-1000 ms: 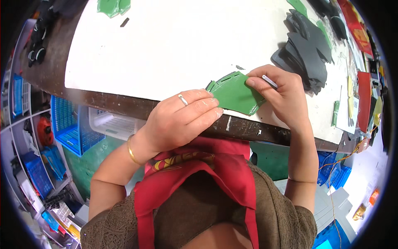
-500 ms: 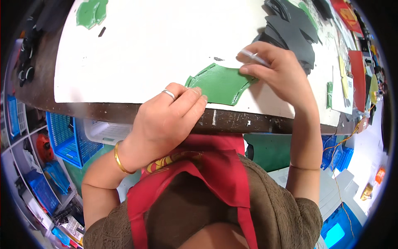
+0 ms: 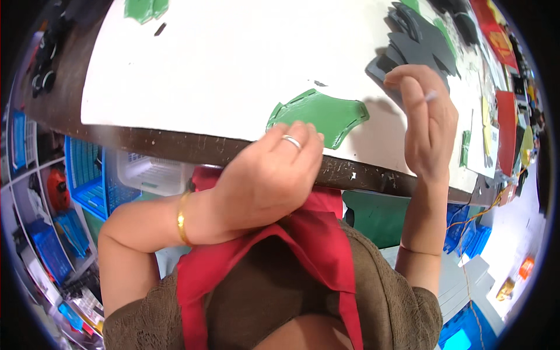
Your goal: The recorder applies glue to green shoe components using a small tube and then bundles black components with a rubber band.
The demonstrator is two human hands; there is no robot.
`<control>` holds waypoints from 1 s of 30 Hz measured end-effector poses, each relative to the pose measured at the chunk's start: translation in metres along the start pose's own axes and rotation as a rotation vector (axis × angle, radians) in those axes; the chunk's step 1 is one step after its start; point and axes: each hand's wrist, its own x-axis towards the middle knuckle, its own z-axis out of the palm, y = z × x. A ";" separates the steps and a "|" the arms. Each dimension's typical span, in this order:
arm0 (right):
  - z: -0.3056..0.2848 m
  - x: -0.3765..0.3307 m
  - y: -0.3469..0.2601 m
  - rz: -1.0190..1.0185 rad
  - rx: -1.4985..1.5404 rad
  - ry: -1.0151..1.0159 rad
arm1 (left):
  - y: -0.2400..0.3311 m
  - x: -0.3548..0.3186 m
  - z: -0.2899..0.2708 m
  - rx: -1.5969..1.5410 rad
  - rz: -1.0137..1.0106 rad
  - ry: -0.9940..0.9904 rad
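A glossy green cut piece point(image 3: 326, 114) with curved sides and dark strips along its edges lies on the white work surface in front of me. My left hand point(image 3: 268, 169) has its fingers drawn together at the near left edge of this piece, the fingertips closed on it. Off to the right of the piece, my right hand point(image 3: 429, 122) is raised with curled fingers around a slim whitish pen-like stick point(image 3: 430, 95). Only a short bit of the stick shows; the fingers hide the rest.
Dark grey cut pieces point(image 3: 417, 49) are stacked beyond my right hand. More green pieces point(image 3: 146, 9) lie at the far left, near a small black strip point(image 3: 160, 29). The table's dark edge point(image 3: 175, 146) runs close to me. Blue crates point(image 3: 84, 169) stand below at the left.
My right hand has drawn back from the green piece toward the right, still with the stick. My left hand has shifted right along the near edge of the piece.
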 end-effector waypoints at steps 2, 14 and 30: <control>0.001 0.005 -0.009 -0.025 0.023 -0.126 | 0.007 -0.001 0.002 0.047 -0.019 -0.010; 0.051 0.039 -0.037 -0.204 0.140 -0.534 | 0.008 -0.003 0.007 0.039 -0.036 0.038; -0.006 -0.023 0.008 0.066 0.449 -0.381 | 0.005 0.018 0.009 0.130 -0.082 0.024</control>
